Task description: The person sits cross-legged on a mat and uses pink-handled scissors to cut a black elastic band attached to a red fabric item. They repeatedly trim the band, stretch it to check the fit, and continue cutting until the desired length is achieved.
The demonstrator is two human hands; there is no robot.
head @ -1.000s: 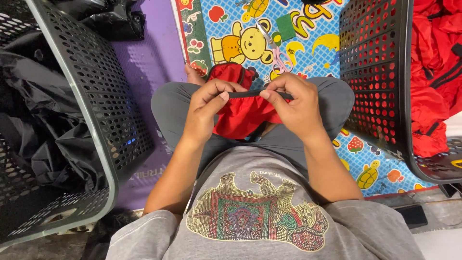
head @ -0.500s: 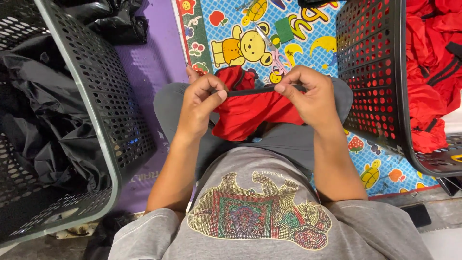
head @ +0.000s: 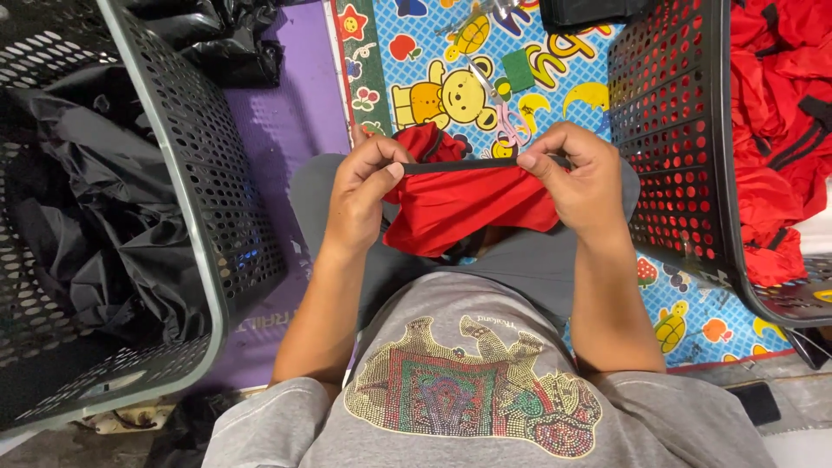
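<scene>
I sit on the floor with a red cloth piece held over my lap. A black strap runs along its top edge, stretched taut between my hands. My left hand pinches the strap's left end between thumb and fingers. My right hand pinches the right end. The red cloth hangs below the strap and bunches toward my knees.
A dark perforated basket full of black fabric stands at my left. Another dark basket holding red fabric stands at my right. A colourful cartoon play mat lies ahead, a purple mat beside it.
My hands have drawn apart, pulling the black strap straight along the red cloth's edge. The view has shifted slightly closer to my lap.
</scene>
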